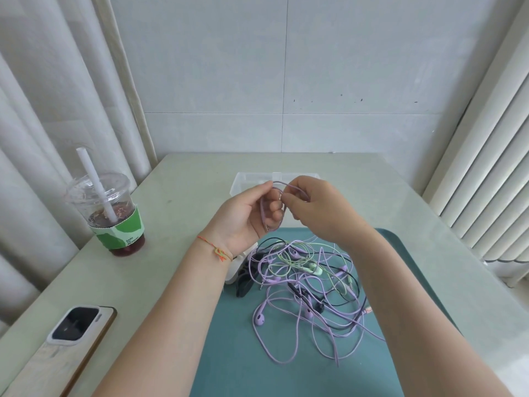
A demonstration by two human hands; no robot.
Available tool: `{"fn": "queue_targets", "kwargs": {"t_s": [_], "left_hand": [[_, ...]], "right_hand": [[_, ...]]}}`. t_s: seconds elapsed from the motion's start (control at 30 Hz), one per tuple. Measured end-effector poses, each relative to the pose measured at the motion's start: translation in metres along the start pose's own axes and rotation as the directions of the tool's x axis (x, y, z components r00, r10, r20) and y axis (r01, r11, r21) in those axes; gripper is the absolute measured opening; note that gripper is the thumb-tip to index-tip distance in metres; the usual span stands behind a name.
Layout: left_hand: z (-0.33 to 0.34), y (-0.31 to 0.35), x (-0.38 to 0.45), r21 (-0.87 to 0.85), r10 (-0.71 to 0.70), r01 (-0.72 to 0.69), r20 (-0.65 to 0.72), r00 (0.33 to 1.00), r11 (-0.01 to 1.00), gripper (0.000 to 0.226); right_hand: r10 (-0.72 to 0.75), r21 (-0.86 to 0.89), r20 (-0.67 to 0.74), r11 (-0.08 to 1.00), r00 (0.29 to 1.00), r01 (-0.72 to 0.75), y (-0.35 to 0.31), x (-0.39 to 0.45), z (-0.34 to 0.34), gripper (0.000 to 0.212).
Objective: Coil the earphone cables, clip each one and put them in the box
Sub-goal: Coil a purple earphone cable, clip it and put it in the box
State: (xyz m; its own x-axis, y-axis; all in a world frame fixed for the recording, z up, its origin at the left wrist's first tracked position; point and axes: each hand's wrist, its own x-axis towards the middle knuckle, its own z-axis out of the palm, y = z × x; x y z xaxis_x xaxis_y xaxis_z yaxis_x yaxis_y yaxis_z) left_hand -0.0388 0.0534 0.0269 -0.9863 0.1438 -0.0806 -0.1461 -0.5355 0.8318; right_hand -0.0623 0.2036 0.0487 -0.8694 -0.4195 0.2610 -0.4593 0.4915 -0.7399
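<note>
Above the tray [423, 253], both hands [246, 213] [320, 210] pinch a purple cable [273, 213]; cup [114, 213] print unreadable

The tray [406, 253] is a flat teal, and the table [183, 179] under it a pale grey-green. On the tray lies a tangle of cables [309, 293], mostly lilac, with pale green strands at the heap's twelve o'clock and thin black ones through its middle; one earbud [313, 269] is mint green with a white tip. The loop of cable [272, 207] in the hands is lilac. The box [243, 179] is clear. At the tray's nine o'clock, the cup [110, 213] is clear over a dark red drink, with a white straw and a green and white blotched sleeve. The wrist string [213, 247] is orange. The phone [68, 348] has a pale marbled case.
</note>
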Motion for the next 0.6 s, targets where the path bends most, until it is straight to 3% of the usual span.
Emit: {"fn": "queue_targets", "kwargs": {"t_s": [0.13, 0.4, 0.6], "left_hand": [[-0.002, -0.001, 0.002, 0.102, 0.057, -0.046, -0.116, 0.992, 0.994, 0.032], [-0.003, 0.008, -0.006, -0.038, -0.084, 0.088, 0.110, 0.990, 0.995, 0.033], [-0.006, 0.006, -0.004, 0.032, -0.137, 0.134, 0.129, 0.982, 0.991, 0.032]], "right_hand": [[0.007, 0.016, 0.009, 1.000, 1.000, -0.008, 0.000, 0.000, -0.002, 0.012], [0.023, 0.067, 0.054, 0.997, 0.998, -0.026, -0.002, -0.002, -0.003, 0.016], [0.074, 0.332, 0.001, 0.941, 0.997, -0.070, 0.000, 0.000, -0.011, 0.020]]}}
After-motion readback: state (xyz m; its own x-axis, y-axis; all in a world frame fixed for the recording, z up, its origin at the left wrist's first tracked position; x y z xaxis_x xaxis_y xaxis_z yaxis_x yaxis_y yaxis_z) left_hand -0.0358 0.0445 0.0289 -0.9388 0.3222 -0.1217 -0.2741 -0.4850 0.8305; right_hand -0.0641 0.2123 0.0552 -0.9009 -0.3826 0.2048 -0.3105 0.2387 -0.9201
